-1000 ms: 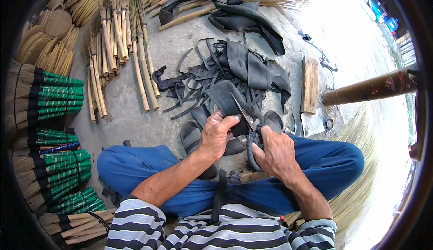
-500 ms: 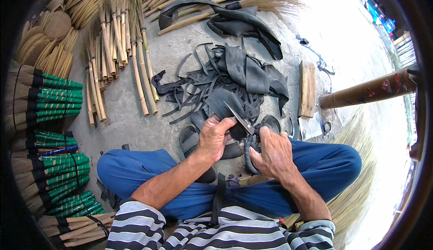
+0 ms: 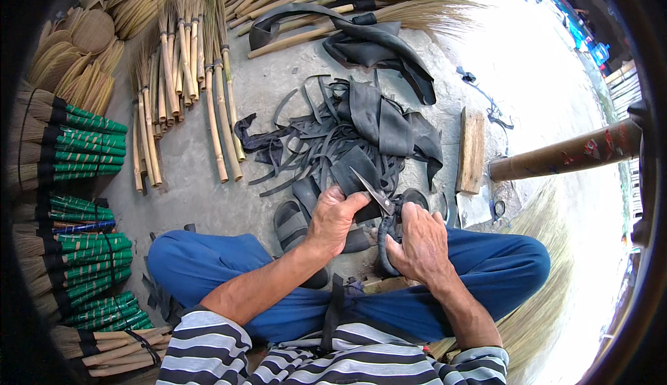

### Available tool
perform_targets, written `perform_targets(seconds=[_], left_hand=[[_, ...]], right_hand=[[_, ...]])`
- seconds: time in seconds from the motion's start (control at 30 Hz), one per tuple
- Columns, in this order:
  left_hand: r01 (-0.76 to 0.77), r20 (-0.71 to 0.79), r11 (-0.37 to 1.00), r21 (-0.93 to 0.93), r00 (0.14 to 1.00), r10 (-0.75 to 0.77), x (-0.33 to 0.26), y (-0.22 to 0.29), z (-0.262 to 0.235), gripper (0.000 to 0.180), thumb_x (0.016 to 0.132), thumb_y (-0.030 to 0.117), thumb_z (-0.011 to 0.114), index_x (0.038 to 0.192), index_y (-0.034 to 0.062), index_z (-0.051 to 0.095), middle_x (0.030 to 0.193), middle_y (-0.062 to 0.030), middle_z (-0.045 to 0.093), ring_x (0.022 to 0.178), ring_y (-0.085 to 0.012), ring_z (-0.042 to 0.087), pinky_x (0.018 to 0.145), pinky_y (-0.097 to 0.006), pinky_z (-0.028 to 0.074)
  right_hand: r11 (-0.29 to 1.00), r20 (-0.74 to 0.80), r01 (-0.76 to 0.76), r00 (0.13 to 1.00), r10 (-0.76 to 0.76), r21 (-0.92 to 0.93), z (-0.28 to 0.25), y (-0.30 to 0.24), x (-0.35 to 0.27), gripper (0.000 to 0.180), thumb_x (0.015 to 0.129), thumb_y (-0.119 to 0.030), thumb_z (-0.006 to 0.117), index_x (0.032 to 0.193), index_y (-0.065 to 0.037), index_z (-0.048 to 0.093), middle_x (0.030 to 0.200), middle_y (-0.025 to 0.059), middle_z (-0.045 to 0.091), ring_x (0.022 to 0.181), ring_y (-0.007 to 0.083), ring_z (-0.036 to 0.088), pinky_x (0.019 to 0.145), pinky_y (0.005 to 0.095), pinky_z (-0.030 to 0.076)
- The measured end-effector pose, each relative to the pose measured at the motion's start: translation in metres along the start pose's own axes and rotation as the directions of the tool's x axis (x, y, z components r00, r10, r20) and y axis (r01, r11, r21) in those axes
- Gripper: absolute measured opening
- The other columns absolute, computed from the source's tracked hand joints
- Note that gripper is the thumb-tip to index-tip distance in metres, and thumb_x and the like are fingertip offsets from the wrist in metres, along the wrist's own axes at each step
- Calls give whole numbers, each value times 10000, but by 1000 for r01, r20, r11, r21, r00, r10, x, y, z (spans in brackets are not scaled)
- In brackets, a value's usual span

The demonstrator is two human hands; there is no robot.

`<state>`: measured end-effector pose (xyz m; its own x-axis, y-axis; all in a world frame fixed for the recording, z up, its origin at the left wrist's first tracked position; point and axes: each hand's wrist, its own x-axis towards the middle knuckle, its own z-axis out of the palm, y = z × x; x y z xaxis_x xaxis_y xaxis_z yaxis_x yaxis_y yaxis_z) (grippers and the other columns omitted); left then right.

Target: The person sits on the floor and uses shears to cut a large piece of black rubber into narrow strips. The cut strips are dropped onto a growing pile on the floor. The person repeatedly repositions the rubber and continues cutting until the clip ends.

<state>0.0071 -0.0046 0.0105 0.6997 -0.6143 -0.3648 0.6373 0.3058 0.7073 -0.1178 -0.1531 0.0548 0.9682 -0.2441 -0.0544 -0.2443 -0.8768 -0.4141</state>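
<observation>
My left hand [image 3: 332, 220] pinches the lower edge of a dark rubber sheet piece [image 3: 356, 166] between thumb and fingers. In my right hand [image 3: 421, 243] is a pair of scissors [image 3: 379, 196] with wrapped dark handles, its blades pointing up and left against the rubber piece. The blades look slightly parted, though the rubber partly hides them. Just beyond both hands lies a tangled pile of black rubber strips [image 3: 316, 142], with a wider folded rubber sheet [image 3: 379, 115] on top. A dark sandal [image 3: 290, 224] shows beside my left hand.
A wooden block [image 3: 472, 150] and a brown pole [image 3: 566, 150] are at the right. Bamboo-handled brooms [image 3: 184, 65] lie at the far left, green-wrapped bundles [image 3: 90, 149] along the left edge. Another rubber length [image 3: 382, 50] lies farther out. My crossed legs [image 3: 208, 256] flank the work.
The rubber piece has shifted slightly right and turned in my left hand, which has moved a little right. The scissors stay in my right hand, their blades closer together.
</observation>
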Motion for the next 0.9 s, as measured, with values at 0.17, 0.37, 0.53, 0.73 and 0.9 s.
perform_targets(seconds=[0.17,0.37,0.53,0.73,0.9], left_hand=[[74,10,997,25,997,-74,3,3,-3,205,969,83,655,1150,19,726,1100,-43,758,957,-118,711,877,-287,574],[-25,-21,992,-126,1000,23,12,8,-1,200,969,70,676,1164,62,721,1083,-33,761,948,-137,730,864,-315,612],[-49,30,999,-20,998,50,5,-3,6,199,969,56,661,1157,63,724,1064,-37,756,954,-142,723,862,-314,595],[-12,37,996,-84,999,16,3,1,3,178,969,83,672,1138,70,728,1047,-26,758,924,-144,730,856,-317,603],[51,13,991,-126,999,-50,7,9,0,202,971,47,634,1159,40,706,1053,-52,760,935,-153,737,879,-322,613]], right_hand=[[994,130,-64,990,52,89,-3,-1,-1,403,830,-270,780,949,-4,502,813,202,640,805,441,630,793,502,440],[997,96,-31,995,24,65,1,1,1,415,840,-342,776,952,-15,548,847,182,664,818,392,667,768,482,452],[999,-45,18,999,-16,37,-2,2,1,432,793,-268,796,975,-1,508,853,211,621,836,426,623,803,502,436],[998,91,-44,995,40,40,-6,0,-1,419,856,-370,779,945,-20,568,822,177,674,801,376,680,765,476,463],[990,161,-96,984,79,99,-2,-1,-3,416,855,-356,788,951,-18,565,808,174,686,781,378,684,751,479,480]])
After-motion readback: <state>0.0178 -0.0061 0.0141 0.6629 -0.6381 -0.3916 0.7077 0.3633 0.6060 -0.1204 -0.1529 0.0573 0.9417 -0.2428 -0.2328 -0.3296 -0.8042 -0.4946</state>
